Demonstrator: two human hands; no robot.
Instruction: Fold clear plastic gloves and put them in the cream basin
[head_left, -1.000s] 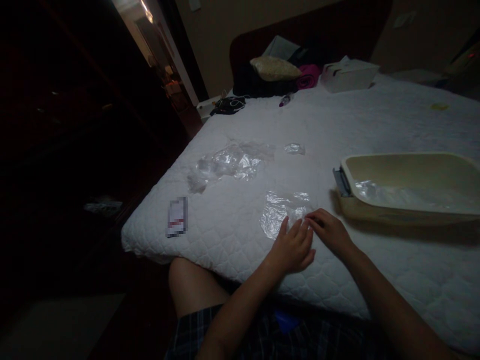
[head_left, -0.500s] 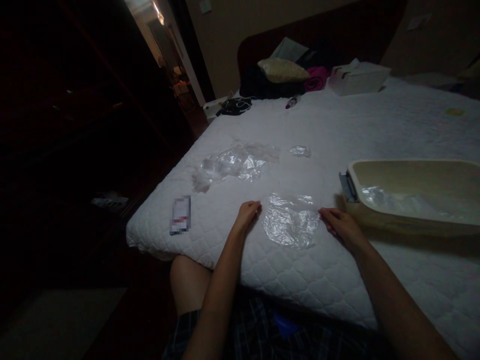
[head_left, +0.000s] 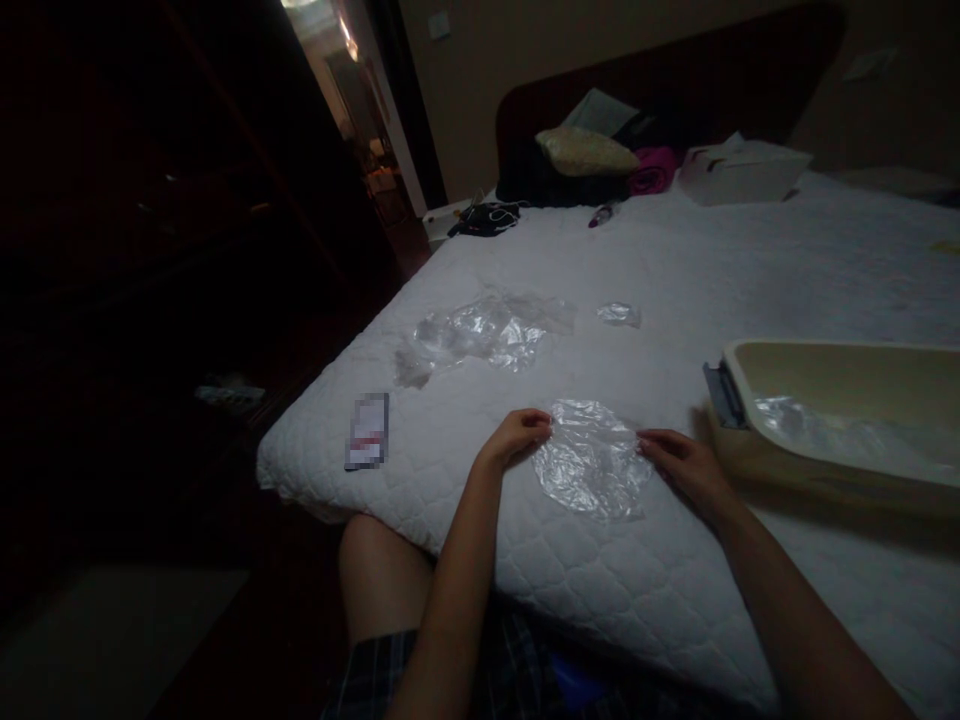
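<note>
A clear, crinkled plastic bag (head_left: pixel 592 462) lies on the white quilted bed in front of me. My left hand (head_left: pixel 520 436) pinches its upper left edge between thumb and fingers. On the opposite side, my right hand (head_left: pixel 684 468) grips the right edge with its fingertips. Beyond the bag, a larger crumpled clear plastic bag (head_left: pixel 480 330) is spread out on the bed. A small folded piece of clear plastic (head_left: pixel 619 314) lies to the right of that one.
At the right stands a beige storage bin (head_left: pixel 840 470) with a grey latch and clear plastic inside. A phone (head_left: pixel 368 430) rests near the bed's left edge. Farther back are a cushion (head_left: pixel 587 151), a pink rolled cloth (head_left: pixel 652 171) and a white box (head_left: pixel 742 170).
Both hands have come closer together on the bag's edges. Its top, nearly straight before, is now bunched and rounded. The whole view has shifted slightly.
</note>
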